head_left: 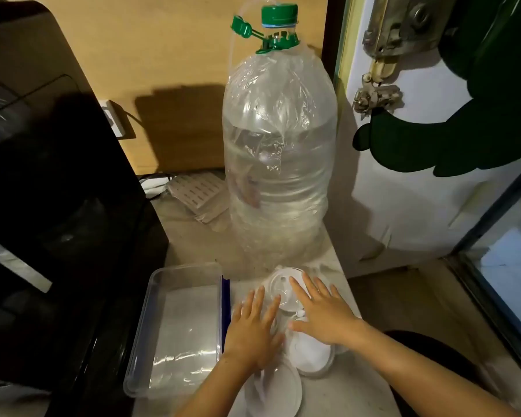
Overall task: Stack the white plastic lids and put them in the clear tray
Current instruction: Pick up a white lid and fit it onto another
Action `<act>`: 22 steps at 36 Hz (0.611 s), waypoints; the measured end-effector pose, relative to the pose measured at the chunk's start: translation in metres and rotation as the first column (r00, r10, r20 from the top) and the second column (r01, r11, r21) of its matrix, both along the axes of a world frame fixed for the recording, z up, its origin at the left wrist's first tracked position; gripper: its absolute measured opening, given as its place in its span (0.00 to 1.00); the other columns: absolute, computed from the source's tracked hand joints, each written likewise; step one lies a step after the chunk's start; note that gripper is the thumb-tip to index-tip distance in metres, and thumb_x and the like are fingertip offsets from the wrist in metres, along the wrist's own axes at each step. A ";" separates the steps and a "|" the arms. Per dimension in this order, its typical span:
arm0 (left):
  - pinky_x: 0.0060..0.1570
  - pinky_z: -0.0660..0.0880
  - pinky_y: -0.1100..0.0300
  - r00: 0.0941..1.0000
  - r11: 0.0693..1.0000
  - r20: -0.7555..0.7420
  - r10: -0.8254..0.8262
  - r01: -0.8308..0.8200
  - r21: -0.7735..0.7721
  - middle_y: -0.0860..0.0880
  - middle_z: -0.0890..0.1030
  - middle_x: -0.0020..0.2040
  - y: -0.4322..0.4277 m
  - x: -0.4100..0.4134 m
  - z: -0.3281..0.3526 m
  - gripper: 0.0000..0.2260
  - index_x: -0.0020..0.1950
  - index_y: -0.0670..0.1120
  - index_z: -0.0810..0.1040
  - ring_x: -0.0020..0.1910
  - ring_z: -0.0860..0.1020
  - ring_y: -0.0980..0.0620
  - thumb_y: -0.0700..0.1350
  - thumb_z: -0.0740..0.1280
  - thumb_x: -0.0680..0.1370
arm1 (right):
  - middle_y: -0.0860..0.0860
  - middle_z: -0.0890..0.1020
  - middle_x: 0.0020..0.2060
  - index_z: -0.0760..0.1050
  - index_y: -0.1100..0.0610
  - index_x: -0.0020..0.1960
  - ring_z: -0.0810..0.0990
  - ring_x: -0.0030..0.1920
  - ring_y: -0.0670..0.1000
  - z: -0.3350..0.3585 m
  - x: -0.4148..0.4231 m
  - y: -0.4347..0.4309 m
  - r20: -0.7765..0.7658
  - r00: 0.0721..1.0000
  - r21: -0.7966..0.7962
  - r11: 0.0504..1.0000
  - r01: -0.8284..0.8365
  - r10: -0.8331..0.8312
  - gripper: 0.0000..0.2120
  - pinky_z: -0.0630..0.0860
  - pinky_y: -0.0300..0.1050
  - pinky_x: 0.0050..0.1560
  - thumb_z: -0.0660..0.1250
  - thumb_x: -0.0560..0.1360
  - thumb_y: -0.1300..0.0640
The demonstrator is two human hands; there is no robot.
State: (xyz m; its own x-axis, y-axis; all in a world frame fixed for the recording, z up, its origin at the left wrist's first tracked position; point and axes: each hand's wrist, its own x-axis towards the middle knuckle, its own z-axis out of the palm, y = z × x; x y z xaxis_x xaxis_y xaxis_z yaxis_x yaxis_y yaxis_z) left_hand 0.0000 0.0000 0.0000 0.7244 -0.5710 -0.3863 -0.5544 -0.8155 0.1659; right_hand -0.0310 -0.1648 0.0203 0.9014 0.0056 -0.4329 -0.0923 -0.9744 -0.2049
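Both hands are spread flat over the white lids (286, 291) on the bench; the clear tray (175, 329) lies at nine o'clock, nearer the left hand (254, 329) than the right hand (322, 314).

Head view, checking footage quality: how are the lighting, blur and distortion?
Head view: dim, warm light; the black appliance is nearly featureless; glare on the clear plastic tray; both hands, left and right, and the white plastic lids look soft; wide-angle bending at the edges.
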 end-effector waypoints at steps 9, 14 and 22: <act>0.74 0.48 0.53 0.990 0.975 -0.049 0.131 -0.138 -0.173 0.46 0.39 0.77 0.001 0.008 0.001 0.31 0.74 0.54 0.39 0.76 0.42 0.46 0.55 0.55 0.78 | 0.58 0.46 0.77 0.40 0.51 0.75 0.50 0.76 0.62 -0.001 0.045 0.008 0.010 0.992 0.017 0.992 0.123 -0.124 0.49 0.56 0.57 0.73 0.69 0.68 0.42; 0.71 0.59 0.56 0.961 0.903 -0.161 0.224 -0.267 -0.336 0.48 0.42 0.78 0.003 0.012 0.007 0.31 0.75 0.55 0.43 0.76 0.50 0.48 0.54 0.58 0.78 | 0.58 0.55 0.75 0.42 0.53 0.75 0.56 0.74 0.62 -0.005 0.056 0.015 -0.004 0.992 0.004 0.992 0.124 -0.124 0.51 0.61 0.58 0.71 0.72 0.66 0.44; 0.70 0.52 0.59 0.873 0.682 -0.423 0.242 -0.463 -0.566 0.48 0.48 0.77 -0.002 0.018 0.019 0.30 0.75 0.51 0.48 0.76 0.48 0.52 0.50 0.60 0.78 | 0.56 0.59 0.74 0.43 0.55 0.75 0.59 0.73 0.61 0.000 0.059 0.011 0.042 0.992 0.029 0.992 0.120 -0.122 0.52 0.63 0.55 0.71 0.73 0.65 0.44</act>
State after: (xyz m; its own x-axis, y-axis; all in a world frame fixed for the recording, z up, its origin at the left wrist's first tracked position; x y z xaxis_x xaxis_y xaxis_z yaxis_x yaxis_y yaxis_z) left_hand 0.0176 -0.0018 0.0187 0.8385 -0.4806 -0.2567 -0.0815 -0.5765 0.8131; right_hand 0.0279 -0.1538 0.0206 0.9143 -0.0937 -0.3941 -0.1995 -0.9508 -0.2368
